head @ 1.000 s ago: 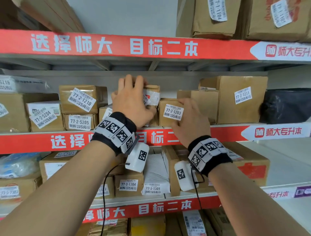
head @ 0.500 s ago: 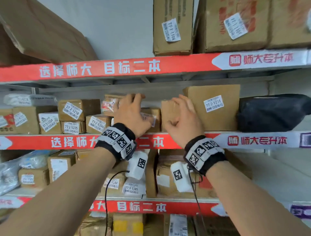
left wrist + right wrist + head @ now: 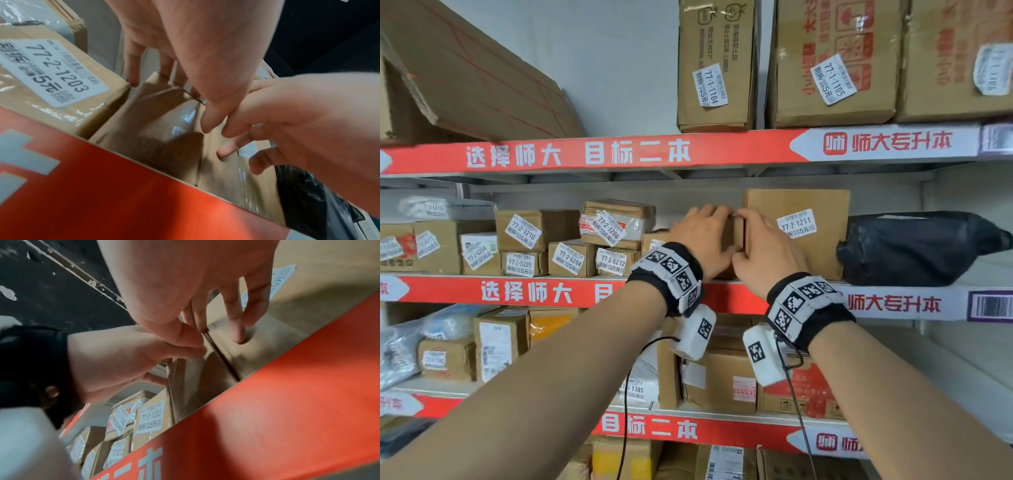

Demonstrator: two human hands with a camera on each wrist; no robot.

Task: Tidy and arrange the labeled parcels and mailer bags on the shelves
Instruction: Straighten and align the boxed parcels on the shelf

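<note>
A plain taped cardboard box (image 3: pixel 734 234) (image 3: pixel 156 126) stands on the middle shelf between the box labeled 77-2-1203 (image 3: pixel 51 73) and the big box labeled 77-2-1211 (image 3: pixel 818 246). My left hand (image 3: pixel 705 236) grips it, fingers over its top edge and thumb on its left side. My right hand (image 3: pixel 767 250) (image 3: pixel 195 280) pinches its right edge, thumb in front and two fingers in the gap beside the big box. The other right fingers rest on the big box's face. Both hands hide most of the plain box in the head view.
A black mailer bag (image 3: pixel 921 246) lies right of the big box. Several small labeled boxes and the taped parcel 77-2-1206 (image 3: pixel 613 226) are stacked to the left. The red shelf lip (image 3: pixel 534 291) runs just below my wrists. More cartons fill the shelves above and below.
Both hands have shifted right, off the taped parcel and the 77-2-1203 box, onto the plain box beside the 77-2-1211 box. My view has tilted upward.
</note>
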